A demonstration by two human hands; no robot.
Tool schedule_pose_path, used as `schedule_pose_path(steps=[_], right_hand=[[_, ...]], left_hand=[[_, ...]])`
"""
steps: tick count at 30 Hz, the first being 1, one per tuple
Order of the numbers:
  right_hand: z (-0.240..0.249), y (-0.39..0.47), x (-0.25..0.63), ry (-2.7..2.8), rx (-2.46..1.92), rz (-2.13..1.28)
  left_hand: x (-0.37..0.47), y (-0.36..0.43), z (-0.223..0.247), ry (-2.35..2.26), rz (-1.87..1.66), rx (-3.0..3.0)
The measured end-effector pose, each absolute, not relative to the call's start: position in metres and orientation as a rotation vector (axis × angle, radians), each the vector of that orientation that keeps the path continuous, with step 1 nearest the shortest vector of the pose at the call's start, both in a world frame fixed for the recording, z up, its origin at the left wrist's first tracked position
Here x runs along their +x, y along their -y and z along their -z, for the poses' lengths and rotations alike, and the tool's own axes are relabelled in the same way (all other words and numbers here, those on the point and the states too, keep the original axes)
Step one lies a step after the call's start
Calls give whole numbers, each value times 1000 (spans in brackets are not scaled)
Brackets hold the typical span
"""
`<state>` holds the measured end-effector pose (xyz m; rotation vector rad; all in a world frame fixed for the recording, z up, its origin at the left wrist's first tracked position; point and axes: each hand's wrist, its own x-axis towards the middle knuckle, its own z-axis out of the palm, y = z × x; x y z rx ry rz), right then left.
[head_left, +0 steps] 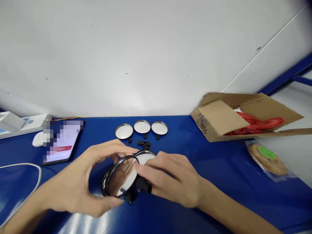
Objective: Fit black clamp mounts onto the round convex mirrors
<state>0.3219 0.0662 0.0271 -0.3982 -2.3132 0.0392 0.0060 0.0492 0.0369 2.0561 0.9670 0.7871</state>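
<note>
My left hand (78,183) is curled around the rim of a small round mirror (122,178) with a black edge, tilted upright above the table. A second black rim shows behind it, perhaps another mirror stacked there. My right hand (176,178) grips a black mount (143,185) by the mirror's right edge, its fingertips near the glass. Partly hidden behind the hands is another round mirror (145,157). Farther back, a left mirror (124,131), a middle mirror (142,127) and a right mirror (159,128) lie in a row. A black clamp piece (144,144) lies in front of them.
On the blue table (177,139), a phone (65,143) and a white power strip (36,122) sit at left, with a white cable (36,167) nearby. An open cardboard box (219,118) holding red plastic (258,124) stands at right, behind a wrapped pastry (265,161). A white wall rises behind.
</note>
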Motion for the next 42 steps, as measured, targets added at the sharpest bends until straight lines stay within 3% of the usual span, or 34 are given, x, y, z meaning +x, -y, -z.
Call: schedule_pose_path(steps=[3, 11, 16, 24, 29, 36, 42], right_hand=[[-31, -53, 319, 2340, -362, 37], [-21, -53, 309, 2145, -444, 228], [-22, -54, 307, 2254, -725, 85], [-22, -53, 307, 2400, -570, -104], [-31, -51, 318, 2572, -416, -460], [-50, -71, 334, 2309, -318, -1285], [-29, -99, 344, 2025, -1206, -715]], left_hand=[[31, -38, -38, -897, -765, 2048], [47, -25, -30, -1219, -892, 2276], [52, -22, -28, -1284, -915, 2290], [57, -21, -20, -1169, -935, 2509], [53, -23, -23, -896, -855, 2493], [45, -22, -28, -762, -837, 2324], [49, -27, -24, -1157, -1087, 2349]])
